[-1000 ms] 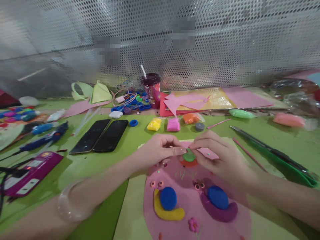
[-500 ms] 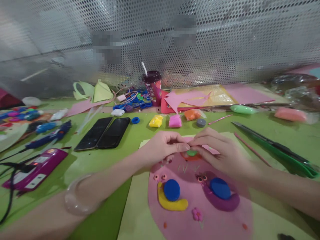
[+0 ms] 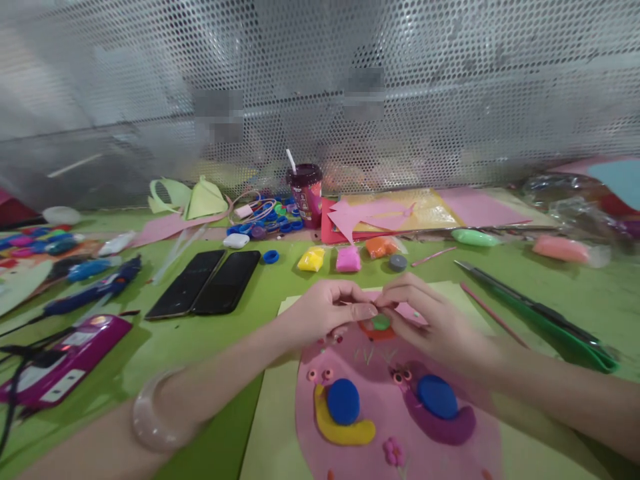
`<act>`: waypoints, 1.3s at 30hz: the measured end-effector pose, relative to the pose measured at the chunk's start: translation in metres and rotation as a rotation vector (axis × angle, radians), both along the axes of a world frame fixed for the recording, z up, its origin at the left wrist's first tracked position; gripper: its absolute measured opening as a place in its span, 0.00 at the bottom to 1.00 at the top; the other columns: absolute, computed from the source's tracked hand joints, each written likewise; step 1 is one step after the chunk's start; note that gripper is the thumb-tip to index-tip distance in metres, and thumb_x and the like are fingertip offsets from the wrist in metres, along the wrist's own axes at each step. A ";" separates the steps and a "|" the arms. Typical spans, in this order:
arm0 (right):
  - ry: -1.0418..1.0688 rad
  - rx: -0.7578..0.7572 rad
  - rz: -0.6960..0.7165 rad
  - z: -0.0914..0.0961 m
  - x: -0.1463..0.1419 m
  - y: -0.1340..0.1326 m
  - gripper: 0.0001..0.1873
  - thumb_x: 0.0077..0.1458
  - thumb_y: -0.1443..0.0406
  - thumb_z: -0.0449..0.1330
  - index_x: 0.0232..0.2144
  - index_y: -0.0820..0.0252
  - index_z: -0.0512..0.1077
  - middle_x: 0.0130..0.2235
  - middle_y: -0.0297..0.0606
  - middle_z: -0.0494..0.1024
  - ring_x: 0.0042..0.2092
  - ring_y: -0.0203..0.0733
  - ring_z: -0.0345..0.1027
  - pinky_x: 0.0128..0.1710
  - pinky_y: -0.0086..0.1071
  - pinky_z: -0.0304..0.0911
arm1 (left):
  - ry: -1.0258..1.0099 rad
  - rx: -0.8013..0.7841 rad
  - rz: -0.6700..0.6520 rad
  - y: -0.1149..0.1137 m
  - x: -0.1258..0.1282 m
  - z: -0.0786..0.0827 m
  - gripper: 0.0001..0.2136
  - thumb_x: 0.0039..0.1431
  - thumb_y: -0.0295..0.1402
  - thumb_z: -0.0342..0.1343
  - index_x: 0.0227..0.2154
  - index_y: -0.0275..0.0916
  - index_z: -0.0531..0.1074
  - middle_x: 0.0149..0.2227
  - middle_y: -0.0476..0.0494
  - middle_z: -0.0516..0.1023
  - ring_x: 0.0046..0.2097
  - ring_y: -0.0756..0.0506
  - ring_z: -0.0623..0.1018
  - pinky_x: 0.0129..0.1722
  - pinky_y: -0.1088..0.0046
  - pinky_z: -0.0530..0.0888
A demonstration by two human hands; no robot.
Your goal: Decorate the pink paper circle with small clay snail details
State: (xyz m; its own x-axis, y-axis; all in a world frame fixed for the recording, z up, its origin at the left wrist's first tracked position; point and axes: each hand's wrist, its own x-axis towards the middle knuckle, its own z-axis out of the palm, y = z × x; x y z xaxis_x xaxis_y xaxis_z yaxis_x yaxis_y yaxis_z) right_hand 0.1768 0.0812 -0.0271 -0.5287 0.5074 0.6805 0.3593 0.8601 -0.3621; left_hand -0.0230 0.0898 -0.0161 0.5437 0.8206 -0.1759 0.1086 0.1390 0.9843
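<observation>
Above the far part of a pink paper oval (image 3: 365, 400), my left hand (image 3: 335, 310) and my right hand (image 3: 425, 313) meet at the fingertips. Both are closed in a pinch, and whatever lies between the fingers is hidden. Just below them shows a green disc (image 3: 381, 323) on an orange clay shape (image 3: 377, 334), partly covered by my fingers. Nearer to me are a yellow clay snail (image 3: 345, 435) and a purple clay snail (image 3: 440, 425), each with a blue disc shell and round eyes. A pink clay flower (image 3: 394, 451) sits between and below them.
Two dark phones (image 3: 227, 283) lie left of the paper, beyond a purple power strip (image 3: 70, 360). Clay packets, one yellow (image 3: 311, 259), and a lidded cup (image 3: 306, 193) stand behind. A green utility knife (image 3: 540, 317) lies to the right, beside a thin pink stick (image 3: 493, 315).
The camera has tilted up a little, so everything appears lower in the picture. Both hands keep their pinch at nearly the same place over the paper.
</observation>
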 end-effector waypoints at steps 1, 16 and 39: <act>0.001 0.005 0.001 0.000 0.000 0.001 0.09 0.58 0.74 0.53 0.39 0.57 0.66 0.36 0.36 0.70 0.38 0.34 0.67 0.34 0.27 0.67 | 0.000 0.000 0.000 0.000 0.000 -0.001 0.11 0.51 0.39 0.61 0.32 0.37 0.73 0.26 0.52 0.74 0.16 0.59 0.60 0.14 0.83 0.56; 0.021 0.044 -0.032 -0.001 0.001 0.001 0.06 0.59 0.71 0.53 0.36 0.57 0.68 0.34 0.35 0.73 0.36 0.35 0.69 0.32 0.28 0.68 | 0.017 0.016 0.055 -0.001 0.003 0.000 0.12 0.52 0.40 0.60 0.30 0.35 0.71 0.26 0.51 0.73 0.16 0.59 0.57 0.14 0.82 0.53; 0.023 0.042 -0.028 -0.002 -0.002 0.002 0.04 0.57 0.71 0.57 0.34 0.58 0.67 0.31 0.33 0.69 0.32 0.33 0.66 0.30 0.27 0.65 | 0.029 0.092 0.012 0.000 0.000 0.003 0.11 0.54 0.40 0.59 0.29 0.35 0.72 0.22 0.52 0.71 0.16 0.58 0.59 0.14 0.83 0.55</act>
State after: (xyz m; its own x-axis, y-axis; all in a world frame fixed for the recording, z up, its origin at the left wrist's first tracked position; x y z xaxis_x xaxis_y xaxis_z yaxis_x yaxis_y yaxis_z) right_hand 0.1745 0.0832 -0.0289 -0.4981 0.4929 0.7134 0.3757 0.8642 -0.3348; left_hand -0.0231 0.0901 -0.0135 0.5292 0.8406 -0.1154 0.1361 0.0501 0.9894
